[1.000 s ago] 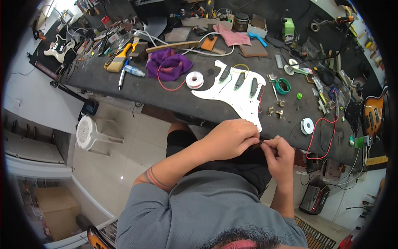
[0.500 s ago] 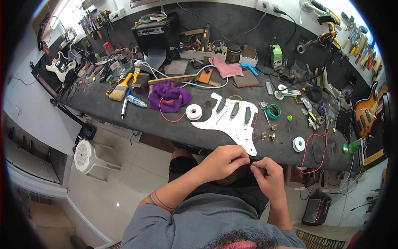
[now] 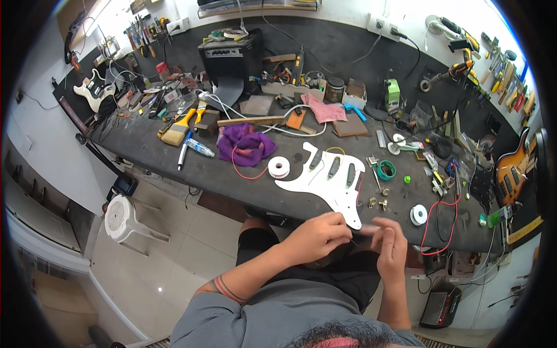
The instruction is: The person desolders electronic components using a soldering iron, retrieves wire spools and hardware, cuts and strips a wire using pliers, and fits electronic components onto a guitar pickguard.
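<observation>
Just in front of the bench edge, my left hand (image 3: pixel 322 236) is closed in a pinch. A short, thin dark wire (image 3: pixel 354 242) sticks out from its fingertips. My right hand (image 3: pixel 392 246) is close beside it, index finger stretched toward the wire and slightly blurred; its fingers look apart, with nothing visible in them. Beyond my hands a white guitar pickguard (image 3: pixel 325 181) lies on the bench, fitted with three dark pickups (image 3: pixel 333 167). A yellow wire (image 3: pixel 335 149) and a red wire (image 3: pixel 360 188) show at its edges.
Left of the pickguard are a spool (image 3: pixel 279 167) and a purple cloth (image 3: pixel 246 145). To the right lie brass-coloured parts (image 3: pixel 383 203), a green ring-shaped roll (image 3: pixel 386 170), a white spool (image 3: pixel 418 214) and a red cable (image 3: pixel 425 232). A white stool (image 3: pixel 120 219) stands at left.
My right hand has come away from the pinch at the wire, its index finger now stretched out. My left hand still pinches the wire. The view has shifted slightly.
</observation>
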Demonstrator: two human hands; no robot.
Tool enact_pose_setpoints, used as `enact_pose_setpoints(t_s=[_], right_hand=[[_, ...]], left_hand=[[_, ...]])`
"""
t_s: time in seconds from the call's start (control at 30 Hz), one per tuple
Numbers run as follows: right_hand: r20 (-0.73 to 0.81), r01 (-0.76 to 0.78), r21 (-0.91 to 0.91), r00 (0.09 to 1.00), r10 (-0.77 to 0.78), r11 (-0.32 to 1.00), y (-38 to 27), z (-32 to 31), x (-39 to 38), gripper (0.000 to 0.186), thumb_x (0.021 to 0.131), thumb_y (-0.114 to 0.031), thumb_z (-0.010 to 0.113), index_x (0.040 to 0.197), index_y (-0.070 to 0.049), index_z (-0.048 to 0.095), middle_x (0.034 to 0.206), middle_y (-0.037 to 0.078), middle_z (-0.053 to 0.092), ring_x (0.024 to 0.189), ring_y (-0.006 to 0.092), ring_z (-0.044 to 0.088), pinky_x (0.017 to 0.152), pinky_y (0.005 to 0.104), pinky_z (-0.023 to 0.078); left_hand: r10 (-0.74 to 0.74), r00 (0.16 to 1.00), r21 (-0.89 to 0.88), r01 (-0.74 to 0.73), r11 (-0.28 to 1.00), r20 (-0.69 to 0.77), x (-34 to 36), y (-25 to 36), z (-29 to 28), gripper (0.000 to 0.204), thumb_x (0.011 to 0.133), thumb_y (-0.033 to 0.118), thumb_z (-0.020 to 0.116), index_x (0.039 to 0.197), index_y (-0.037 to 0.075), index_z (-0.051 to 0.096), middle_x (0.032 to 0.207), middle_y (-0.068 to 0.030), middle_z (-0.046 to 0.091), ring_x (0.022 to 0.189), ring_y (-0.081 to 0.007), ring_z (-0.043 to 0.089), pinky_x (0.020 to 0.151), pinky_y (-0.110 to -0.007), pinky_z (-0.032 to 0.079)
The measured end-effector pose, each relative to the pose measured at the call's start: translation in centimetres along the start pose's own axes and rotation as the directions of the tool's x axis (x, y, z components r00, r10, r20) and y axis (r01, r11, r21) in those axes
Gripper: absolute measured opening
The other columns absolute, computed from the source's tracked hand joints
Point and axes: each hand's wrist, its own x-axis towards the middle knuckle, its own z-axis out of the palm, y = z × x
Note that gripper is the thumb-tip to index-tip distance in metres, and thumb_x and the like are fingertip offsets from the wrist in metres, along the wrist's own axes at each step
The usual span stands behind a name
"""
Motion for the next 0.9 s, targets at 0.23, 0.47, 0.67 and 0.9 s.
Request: enact_pose_setpoints(t_s=[0.23,0.47,0.67,0.9], right_hand=[[0.059,0.229,-0.102,0.973,-0.224,0.968,-1.9,3.5,0.4,0.061,0.107,0.008,0.060,0.165,0.000,0.043,0.135,0.018,0.070,0.118,0.0285,0.076,0.108,0.0392,0.056],[0.083,-0.105,-0.141,0.990,0.117,0.984,-2.2,3.7,-0.1,0.017,0.107,-0.011,0.077,0.100,0.002,0.070,0.090,0.011,0.074,0.075,0.0168,0.065,0.069,0.0328,0.051],[0.067,-0.073,-0.129,0.994,0.082,0.989,-2.2,3.2,-0.4,0.014,0.107,-0.013,0.078,0.106,0.000,0.074,0.091,0.010,0.078,0.076,0.0176,0.069,0.071,0.0324,0.054],[0.153,0.052,-0.146,0.988,-0.029,0.988,-2.2,2.9,-0.3,0.014,0.107,-0.017,0.076,0.108,-0.003,0.073,0.095,0.014,0.076,0.082,0.0314,0.075,0.074,0.0411,0.057]], left_hand=[[0.041,0.998,-0.047,-0.044,0.998,-0.057,0.2,0.7,0.0,0.014,0.093,0.000,0.084,0.106,0.002,0.078,0.100,-0.0111,0.070,0.089,-0.0309,0.070,0.079,-0.042,0.057],[0.027,0.997,0.050,-0.023,0.998,-0.072,-0.2,0.1,-2.3,0.016,0.088,-0.003,0.087,0.102,0.002,0.079,0.096,-0.0103,0.070,0.085,-0.0286,0.070,0.072,-0.039,0.056],[-0.188,0.973,-0.166,0.165,0.972,-0.137,0.4,0.3,-3.0,0.014,0.090,-0.004,0.082,0.101,0.001,0.075,0.102,-0.0092,0.070,0.093,-0.0228,0.070,0.083,-0.034,0.056],[0.014,0.990,0.085,-0.025,0.996,0.138,0.8,-0.2,-1.7,0.024,0.084,0.011,0.091,0.107,0.010,0.083,0.109,-0.0048,0.070,0.100,-0.0284,0.061,0.089,-0.041,0.042]])
